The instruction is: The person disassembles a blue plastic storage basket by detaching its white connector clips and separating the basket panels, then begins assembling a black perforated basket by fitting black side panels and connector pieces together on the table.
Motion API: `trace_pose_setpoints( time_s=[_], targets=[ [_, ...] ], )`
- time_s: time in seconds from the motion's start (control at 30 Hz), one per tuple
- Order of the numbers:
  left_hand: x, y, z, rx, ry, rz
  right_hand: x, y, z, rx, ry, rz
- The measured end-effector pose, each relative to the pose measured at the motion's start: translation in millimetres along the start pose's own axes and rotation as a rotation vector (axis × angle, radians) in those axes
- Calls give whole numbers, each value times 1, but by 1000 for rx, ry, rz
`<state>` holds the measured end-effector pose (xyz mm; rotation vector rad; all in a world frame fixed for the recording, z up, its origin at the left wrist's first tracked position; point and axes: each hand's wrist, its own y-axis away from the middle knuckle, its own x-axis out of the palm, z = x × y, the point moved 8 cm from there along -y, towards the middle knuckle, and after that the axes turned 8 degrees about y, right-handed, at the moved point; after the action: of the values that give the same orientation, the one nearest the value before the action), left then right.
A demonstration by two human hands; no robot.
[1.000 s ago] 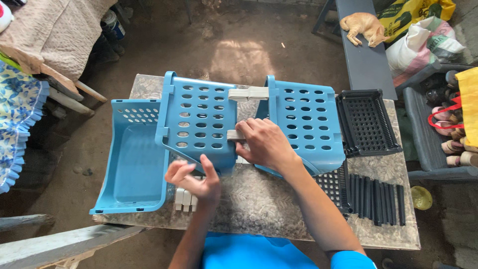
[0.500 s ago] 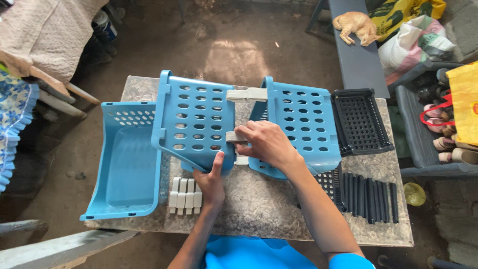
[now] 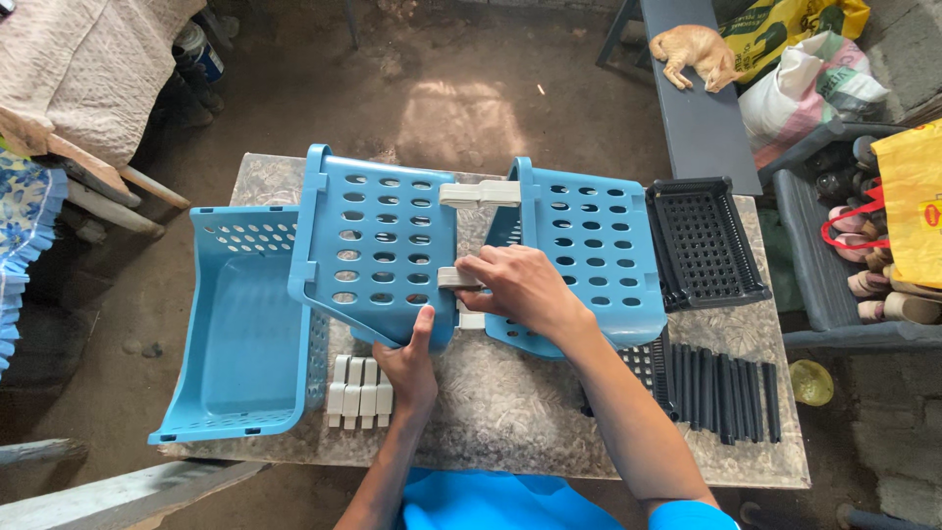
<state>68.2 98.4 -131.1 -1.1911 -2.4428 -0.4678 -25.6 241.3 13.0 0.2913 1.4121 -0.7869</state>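
Note:
Two blue perforated plastic trays lie upside down on a stone-topped table. The left tray and the right tray are linked at the far side by a beige connector. My right hand is closed on a second beige connector in the gap between the trays. My left hand grips the near edge of the left tray, thumb up against it. Several loose beige connectors lie just left of that hand.
A third blue tray sits tilted at the table's left end. A black perforated tray and several black rods lie at the right. A ginger cat rests on a grey bench behind, with bags and footwear beside it.
My left hand came up from over the loose connectors and took hold of the left tray's near edge. My right hand stayed at the gap between the trays.

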Motion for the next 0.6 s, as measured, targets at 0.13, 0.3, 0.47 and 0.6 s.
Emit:
trace_pose_setpoints(
  time_s=[0.13,0.3,0.47,0.6],
  targets=[
    [3,-1,-2,1,1,34,0,-1,-1,15,-12,21],
    [6,0,-6,1,-15,28,0,-1,-3,24,-5,27],
    [9,-2,-9,-1,-73,21,2,-5,-4,-8,15,42],
    [8,-3,-9,0,-87,14,1,-9,-1,-54,-35,52]
  ],
)
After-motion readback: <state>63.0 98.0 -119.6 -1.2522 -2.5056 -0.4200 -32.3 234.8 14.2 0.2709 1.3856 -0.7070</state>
